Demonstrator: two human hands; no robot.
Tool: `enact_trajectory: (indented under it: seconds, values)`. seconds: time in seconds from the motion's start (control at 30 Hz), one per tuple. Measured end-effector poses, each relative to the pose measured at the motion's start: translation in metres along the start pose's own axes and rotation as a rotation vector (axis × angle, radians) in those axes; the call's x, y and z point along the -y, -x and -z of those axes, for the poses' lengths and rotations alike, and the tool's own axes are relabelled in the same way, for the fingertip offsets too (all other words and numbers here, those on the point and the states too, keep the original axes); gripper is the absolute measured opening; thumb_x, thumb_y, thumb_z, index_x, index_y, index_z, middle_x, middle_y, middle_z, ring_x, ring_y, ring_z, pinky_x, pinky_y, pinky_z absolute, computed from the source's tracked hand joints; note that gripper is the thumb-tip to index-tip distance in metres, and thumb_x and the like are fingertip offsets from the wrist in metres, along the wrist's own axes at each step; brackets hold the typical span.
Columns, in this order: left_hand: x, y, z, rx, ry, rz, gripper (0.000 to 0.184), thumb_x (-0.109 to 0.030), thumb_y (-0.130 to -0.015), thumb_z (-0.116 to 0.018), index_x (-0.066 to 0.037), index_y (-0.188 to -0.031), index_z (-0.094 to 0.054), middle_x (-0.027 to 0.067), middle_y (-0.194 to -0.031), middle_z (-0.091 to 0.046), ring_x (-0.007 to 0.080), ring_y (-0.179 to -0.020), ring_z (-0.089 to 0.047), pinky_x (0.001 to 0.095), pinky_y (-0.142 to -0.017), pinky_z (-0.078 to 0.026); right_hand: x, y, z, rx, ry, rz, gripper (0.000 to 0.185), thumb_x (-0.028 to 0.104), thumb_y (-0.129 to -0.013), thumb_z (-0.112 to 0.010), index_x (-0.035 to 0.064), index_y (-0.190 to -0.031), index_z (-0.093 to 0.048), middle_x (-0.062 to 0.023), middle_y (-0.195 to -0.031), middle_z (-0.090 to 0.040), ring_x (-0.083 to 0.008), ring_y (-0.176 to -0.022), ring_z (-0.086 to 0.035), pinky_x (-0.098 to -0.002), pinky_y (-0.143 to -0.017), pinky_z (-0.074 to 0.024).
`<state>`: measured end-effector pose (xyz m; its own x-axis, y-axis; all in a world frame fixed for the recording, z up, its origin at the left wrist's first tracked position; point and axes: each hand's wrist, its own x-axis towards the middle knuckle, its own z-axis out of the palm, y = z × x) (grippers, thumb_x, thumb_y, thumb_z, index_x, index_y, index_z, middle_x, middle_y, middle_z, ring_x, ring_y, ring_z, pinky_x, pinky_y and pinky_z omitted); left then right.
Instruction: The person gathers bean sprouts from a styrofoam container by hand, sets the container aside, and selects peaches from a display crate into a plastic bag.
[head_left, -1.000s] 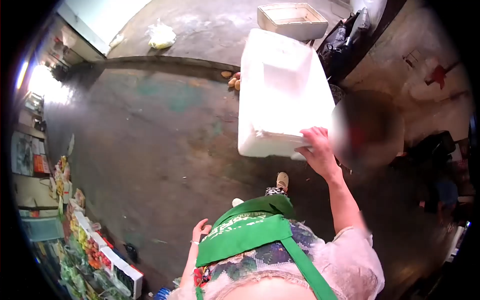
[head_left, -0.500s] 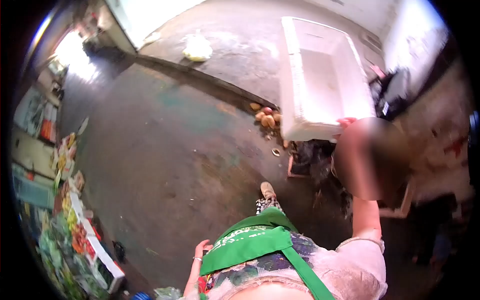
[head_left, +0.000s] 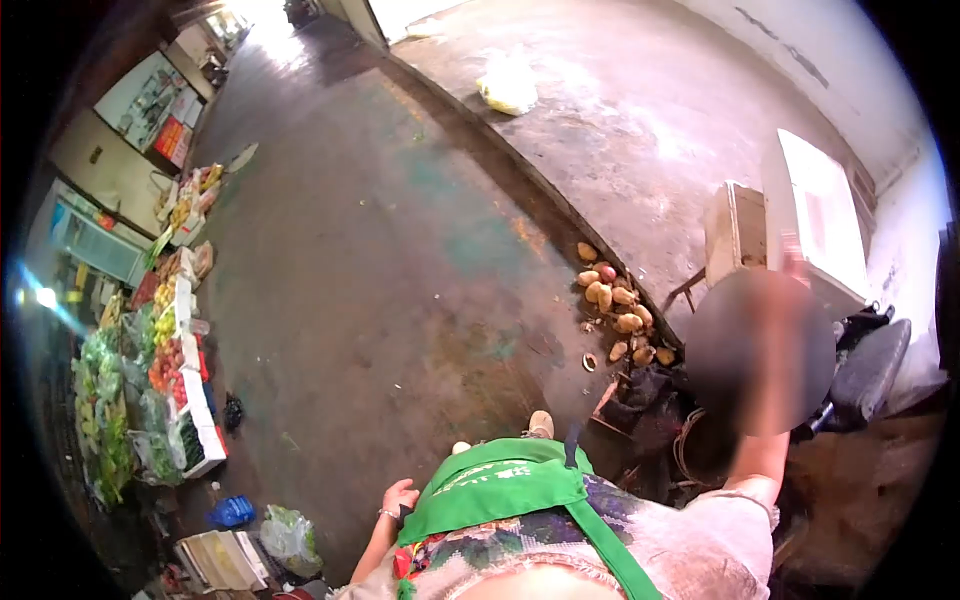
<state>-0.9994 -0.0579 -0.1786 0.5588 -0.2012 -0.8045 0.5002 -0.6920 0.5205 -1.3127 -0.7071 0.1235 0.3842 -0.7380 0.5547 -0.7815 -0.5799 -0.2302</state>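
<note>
A white foam box (head_left: pixel 825 215) stands tilted at the right, close to the wall. My right hand (head_left: pixel 793 268) is at its near edge with the arm stretched out; a blur covers part of the hand, but the fingers appear closed on the box. My left hand (head_left: pixel 400 494) hangs low beside my green apron (head_left: pixel 500 475), fingers loosely bent and apart, with nothing visible in them.
Several potatoes (head_left: pixel 628 322) lie along the floor ledge (head_left: pixel 520 170). A cardboard box (head_left: pixel 735 225) stands beside the foam box, with a dark seat (head_left: pixel 872 375) nearby. Vegetable crates (head_left: pixel 195 420) line the left. A pale bag (head_left: pixel 508 92) rests on the raised floor.
The foam box has moved right and turned in my right hand, toward the wall. My view has swung, revealing the cardboard box and more potatoes. My left hand stays low by the apron.
</note>
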Motion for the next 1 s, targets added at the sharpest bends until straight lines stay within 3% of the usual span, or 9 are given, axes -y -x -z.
enact_trajectory:
  seconds: [0.07, 0.13, 0.23, 0.27, 0.47, 0.6, 0.8, 1.0]
  values:
    - [-0.011, 0.014, -0.002, -0.054, 0.095, 0.114, 0.059, -0.009, -0.08, -0.072, 0.003, -0.133, -0.051, 0.0074, -0.091, -0.069, 0.0126, -0.074, -0.063, 0.0268, -0.067, -0.052, 0.036, -0.007, -0.034, 0.136, -0.26, 0.114, 0.058, 0.009, -0.074, -0.074, 0.0144, -0.128, -0.054, -0.0145, -0.13, -0.053, -0.0313, -0.12, -0.052, -0.0472, -0.101, -0.0384]
    - [0.017, -0.004, 0.007, -0.052, 0.057, 0.092, 0.057, -0.009, -0.083, -0.07, 0.003, -0.134, -0.05, 0.0079, -0.094, -0.07, 0.0142, -0.076, -0.063, 0.0271, -0.071, -0.053, 0.072, -0.008, -0.09, 0.377, -0.451, 0.228, 0.059, 0.01, -0.075, -0.073, 0.0143, -0.13, -0.053, -0.0156, -0.132, -0.052, -0.0319, -0.121, -0.052, -0.048, -0.101, -0.0384]
    - [0.03, -0.003, 0.007, -0.053, -0.048, -0.211, 0.031, -0.012, -0.09, -0.06, 0.002, -0.117, -0.063, 0.0097, -0.101, -0.071, 0.0224, -0.091, -0.067, 0.0326, -0.085, -0.053, 0.115, 0.014, -0.207, 0.72, -0.508, 0.372, 0.061, 0.011, -0.076, -0.072, 0.0142, -0.133, -0.052, -0.0172, -0.135, -0.051, -0.0327, -0.122, -0.052, -0.0492, -0.101, -0.0383]
    - [0.101, -0.056, 0.018, -0.089, -0.006, -0.219, 0.026, -0.016, -0.088, -0.06, -0.003, -0.109, -0.068, 0.0114, -0.103, -0.072, 0.0239, -0.094, -0.068, 0.0348, -0.086, -0.052, 0.132, 0.015, -0.22, 0.789, -0.539, 0.405, 0.06, 0.013, -0.077, -0.072, 0.0142, -0.133, -0.052, -0.0174, -0.136, -0.05, -0.0331, -0.123, -0.052, -0.049, -0.102, -0.0379]
    - [0.035, -0.078, 0.01, -0.08, -0.003, -0.06, 0.035, -0.018, -0.088, -0.063, -0.006, -0.12, -0.06, 0.0108, -0.103, -0.07, 0.0232, -0.09, -0.067, 0.0344, -0.078, -0.053, 0.156, 0.006, -0.265, 1.044, -0.43, 0.377, 0.056, 0.018, -0.081, -0.07, 0.0129, -0.133, -0.052, -0.0176, -0.131, -0.053, -0.0344, -0.119, -0.053, -0.0483, -0.099, -0.0401]
    - [-0.065, -0.107, 0.019, 0.012, -0.018, -0.015, 0.043, -0.02, -0.088, -0.065, -0.008, -0.128, -0.055, 0.0104, -0.103, -0.069, 0.0227, -0.088, -0.067, 0.0341, -0.073, -0.054, 0.151, 0.021, -0.289, 1.263, -0.337, 0.224, 0.052, 0.018, -0.081, -0.071, 0.0093, -0.13, -0.054, -0.0168, -0.124, -0.056, -0.032, -0.113, -0.055, -0.0458, -0.095, -0.0426]
    - [-0.294, -0.155, 0.032, 0.296, -0.027, -0.027, 0.057, -0.022, -0.087, -0.068, -0.011, -0.14, -0.047, 0.0098, -0.103, -0.066, 0.022, -0.084, -0.066, 0.0337, -0.065, -0.055, 0.162, 0.073, -0.315, 1.499, -0.449, -0.118, 0.048, 0.019, -0.081, -0.072, 0.004, -0.125, -0.058, -0.0154, -0.115, -0.061, -0.0283, -0.104, -0.059, -0.0421, -0.089, -0.0463]
    - [-0.468, -0.263, -0.02, 0.4, -0.086, -0.293, 0.056, -0.02, -0.086, -0.068, -0.009, -0.138, -0.05, 0.0073, -0.095, -0.067, 0.0183, -0.079, -0.065, 0.0323, -0.065, -0.054, 0.119, 0.071, -0.34, 1.557, -0.645, -0.605, 0.045, 0.019, -0.082, -0.074, -0.0014, -0.12, -0.061, -0.0141, -0.106, -0.066, -0.0246, -0.094, -0.062, -0.0384, -0.083, -0.0501]
